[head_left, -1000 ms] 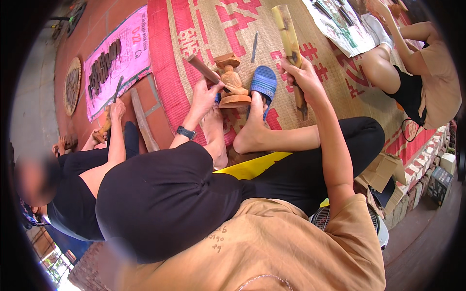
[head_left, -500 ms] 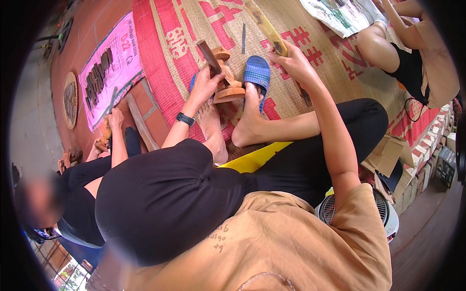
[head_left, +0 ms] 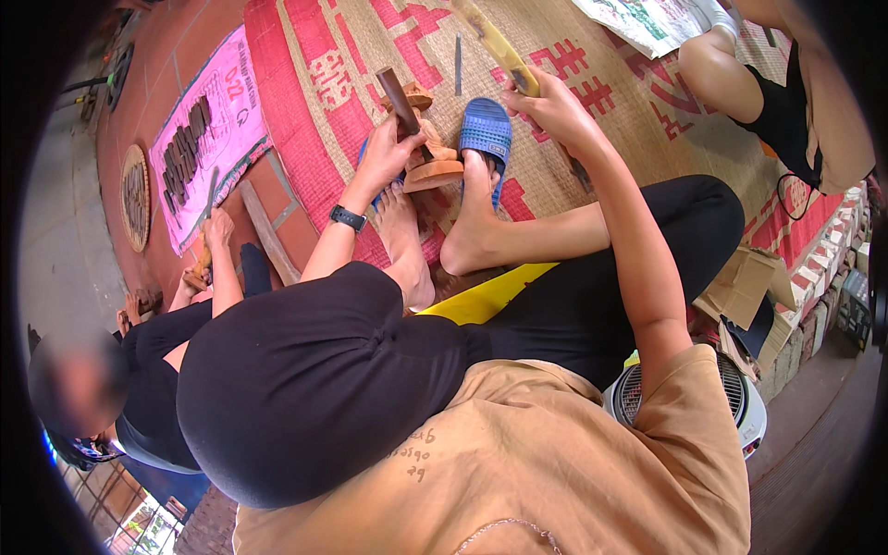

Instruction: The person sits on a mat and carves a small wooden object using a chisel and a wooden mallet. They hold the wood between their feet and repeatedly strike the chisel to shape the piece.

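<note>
Between the feet, on the woven mat [head_left: 666, 157]: a carved wooden figure [head_left: 442, 143], round base nearest the wearer, leaning a little leftward in this view. Left hand [head_left: 393, 154] just beside it, fingers closed round a dark-handled tool [head_left: 398, 97], handle up; the working end hides behind fingers and figure, so contact with the wood cannot be told. Right hand [head_left: 553, 100] well apart to the right, gripping a yellow wooden stick [head_left: 499, 44] by its near end, far end running to the upper edge. Reads as a carving step: tool placed at the figure, stick likely serving as mallet. Next move seems to call for a steady tool and a short, measured tap on the handle's top; a loose set could let the edge skid or the figure rock. Blue slipper [head_left: 486, 125] on the right foot, just beside the base. Beyond it, a slim metal tool [head_left: 458, 67] lies on the mat. Farther left, a pink sheet [head_left: 222, 79] bears a row of dark tools [head_left: 188, 141]; nearer, a co-worker's hand [head_left: 219, 229] grips another tool. At the right, another seated person's bent knee [head_left: 708, 65].
</note>
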Demonstrator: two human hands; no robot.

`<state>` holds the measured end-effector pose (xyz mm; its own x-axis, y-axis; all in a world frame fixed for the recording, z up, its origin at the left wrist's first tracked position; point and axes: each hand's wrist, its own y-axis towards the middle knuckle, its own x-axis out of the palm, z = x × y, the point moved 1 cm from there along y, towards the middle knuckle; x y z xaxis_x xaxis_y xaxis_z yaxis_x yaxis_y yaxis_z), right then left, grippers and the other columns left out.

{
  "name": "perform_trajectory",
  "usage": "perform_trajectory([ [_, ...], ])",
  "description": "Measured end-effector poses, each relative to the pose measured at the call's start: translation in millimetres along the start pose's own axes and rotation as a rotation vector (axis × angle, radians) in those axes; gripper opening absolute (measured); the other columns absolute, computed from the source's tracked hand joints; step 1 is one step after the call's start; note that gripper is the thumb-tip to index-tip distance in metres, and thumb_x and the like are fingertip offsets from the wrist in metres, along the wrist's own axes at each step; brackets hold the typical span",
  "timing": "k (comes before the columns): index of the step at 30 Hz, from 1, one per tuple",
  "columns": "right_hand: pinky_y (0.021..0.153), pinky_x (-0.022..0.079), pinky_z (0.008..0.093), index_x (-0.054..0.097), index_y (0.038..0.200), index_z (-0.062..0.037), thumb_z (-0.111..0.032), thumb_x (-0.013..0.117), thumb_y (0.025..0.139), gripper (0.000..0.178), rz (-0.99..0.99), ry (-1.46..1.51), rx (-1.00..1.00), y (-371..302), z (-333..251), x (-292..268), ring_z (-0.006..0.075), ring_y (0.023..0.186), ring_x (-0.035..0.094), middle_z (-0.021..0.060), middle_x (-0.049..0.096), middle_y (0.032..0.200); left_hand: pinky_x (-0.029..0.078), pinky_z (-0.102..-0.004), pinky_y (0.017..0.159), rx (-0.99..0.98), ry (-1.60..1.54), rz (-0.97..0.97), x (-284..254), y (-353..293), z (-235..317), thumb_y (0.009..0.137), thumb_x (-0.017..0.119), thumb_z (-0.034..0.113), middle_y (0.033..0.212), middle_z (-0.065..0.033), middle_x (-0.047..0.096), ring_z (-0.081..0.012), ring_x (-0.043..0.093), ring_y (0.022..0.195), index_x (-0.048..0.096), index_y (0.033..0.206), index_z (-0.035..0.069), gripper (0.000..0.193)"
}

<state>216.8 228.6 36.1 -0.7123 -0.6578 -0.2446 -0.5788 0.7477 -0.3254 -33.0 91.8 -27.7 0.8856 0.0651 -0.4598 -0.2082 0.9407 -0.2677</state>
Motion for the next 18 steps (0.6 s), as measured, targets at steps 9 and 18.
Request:
perform_trajectory([
  [9, 0.074, 0.048, 0.0351, 0.058, 0.107, -0.0006, -0.013, 0.068, 0.084, 0.028, -0.168, -0.403, -0.210, 35, -16, -15, 0.0197, 0.078, 0.061, 0.0112, 0.065, 0.088, 0.053, -0.0367, 0.072, 0.025, 0.133, 0.000, 1, 1, 12, 0.082, 0.070, 0.008, 0.087, -0.0182, 0.067, -0.0266, 0.069, 0.080, 0.057, 0.103, -0.002, 0.027],
  [18, 0.079, 0.049, 0.0431, 0.058, 0.114, -0.0024, -0.014, 0.068, 0.084, 0.034, 0.035, -0.438, -0.350, 43, -19, -16, 0.0339, 0.089, 0.065, 0.0185, 0.067, 0.094, 0.054, -0.0370, 0.073, 0.026, 0.112, 0.094, 7, -2, -2, 0.083, 0.070, 0.010, 0.089, -0.0212, 0.069, -0.0287, 0.071, 0.084, 0.059, 0.107, -0.003, 0.030],
])
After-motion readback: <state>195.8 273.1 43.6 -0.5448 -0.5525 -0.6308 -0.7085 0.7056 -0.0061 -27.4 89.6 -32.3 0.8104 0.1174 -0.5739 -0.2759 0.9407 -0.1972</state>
